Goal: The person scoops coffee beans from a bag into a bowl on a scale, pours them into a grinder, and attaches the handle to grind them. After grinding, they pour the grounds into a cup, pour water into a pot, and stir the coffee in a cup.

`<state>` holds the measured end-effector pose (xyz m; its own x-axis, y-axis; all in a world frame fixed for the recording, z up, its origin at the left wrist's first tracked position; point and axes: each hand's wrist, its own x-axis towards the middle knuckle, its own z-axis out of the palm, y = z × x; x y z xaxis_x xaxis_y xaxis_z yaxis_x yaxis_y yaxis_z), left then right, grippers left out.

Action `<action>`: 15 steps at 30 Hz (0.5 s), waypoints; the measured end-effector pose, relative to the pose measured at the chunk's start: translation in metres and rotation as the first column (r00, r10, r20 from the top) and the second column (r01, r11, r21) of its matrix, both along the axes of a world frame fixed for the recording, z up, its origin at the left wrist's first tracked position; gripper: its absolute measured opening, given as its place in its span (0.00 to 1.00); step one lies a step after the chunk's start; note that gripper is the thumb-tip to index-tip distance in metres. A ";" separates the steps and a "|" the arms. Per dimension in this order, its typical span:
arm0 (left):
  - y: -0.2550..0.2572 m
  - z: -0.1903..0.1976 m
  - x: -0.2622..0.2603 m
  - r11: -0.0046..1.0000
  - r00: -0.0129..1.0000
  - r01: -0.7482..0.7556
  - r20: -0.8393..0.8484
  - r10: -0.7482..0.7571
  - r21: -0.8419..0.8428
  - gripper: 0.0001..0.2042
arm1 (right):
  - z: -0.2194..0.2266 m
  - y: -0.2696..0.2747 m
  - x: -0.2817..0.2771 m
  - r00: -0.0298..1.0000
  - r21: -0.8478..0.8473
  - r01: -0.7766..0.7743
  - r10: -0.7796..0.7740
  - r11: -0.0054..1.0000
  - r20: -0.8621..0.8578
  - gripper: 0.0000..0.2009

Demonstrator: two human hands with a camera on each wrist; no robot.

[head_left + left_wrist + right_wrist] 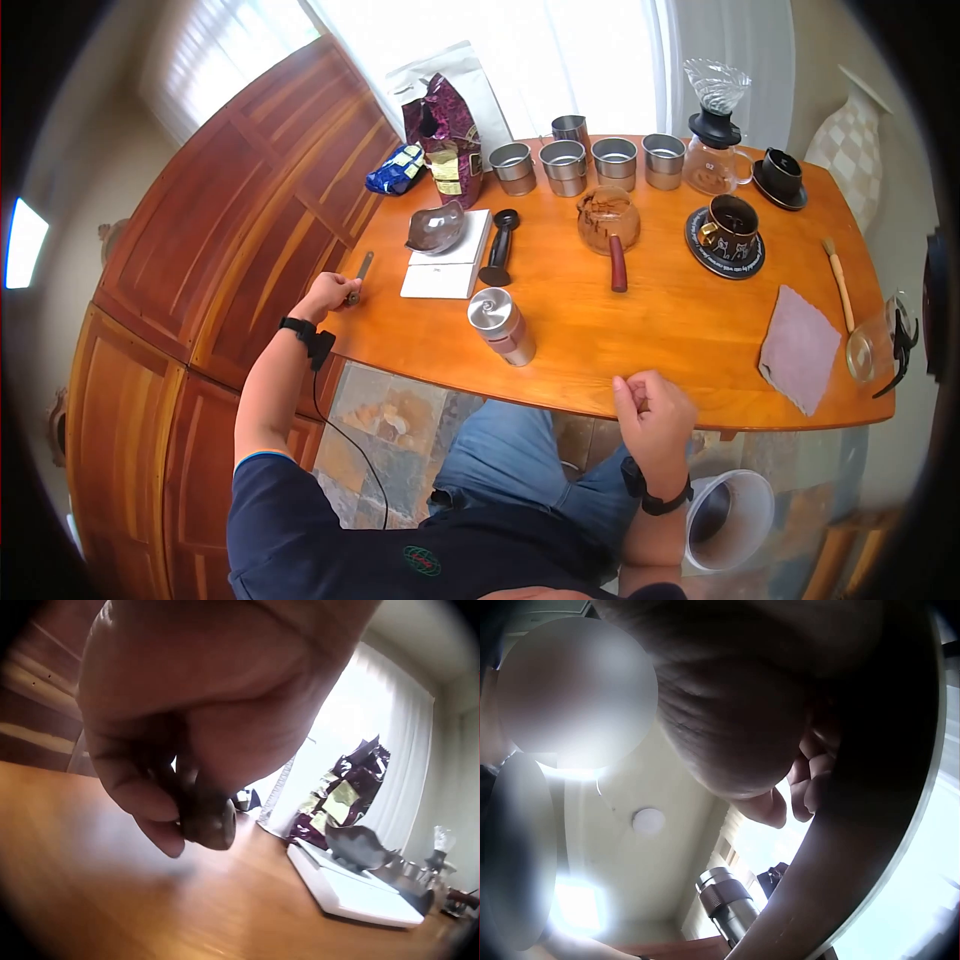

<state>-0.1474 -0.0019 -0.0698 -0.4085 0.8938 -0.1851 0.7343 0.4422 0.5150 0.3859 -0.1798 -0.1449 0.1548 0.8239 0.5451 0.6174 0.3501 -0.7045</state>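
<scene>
At the table's left edge, the left hand (328, 292) grips a metal handle (365, 265) whose flat bar points up and away. In the left wrist view, a rounded dark end (210, 825) pokes out between the thumb and fingers of that hand (202, 712). The right hand (658, 415) lies at the front edge with loosely curled fingers and holds nothing. Between the hands, nearer the front, a silver cylinder (502, 325) with a brownish band stands upright, apart from both; the right wrist view shows the same cylinder (727, 904).
A white scale (440, 275) bears a dark dish (436, 230). Beside it stands a black tool (501, 250). Farther back are bags (452, 150), several metal cups (563, 168) and a glass dripper (716, 130). A red-handled pot (608, 220), black cup (732, 225) and cloth (800, 350) lie rightward.
</scene>
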 end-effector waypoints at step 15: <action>0.040 -0.014 -0.047 0.987 0.978 -0.140 0.142 0.150 -0.079 0.24 | 0.003 0.002 0.000 0.998 -0.025 0.020 -0.022 0.999 -0.058 0.11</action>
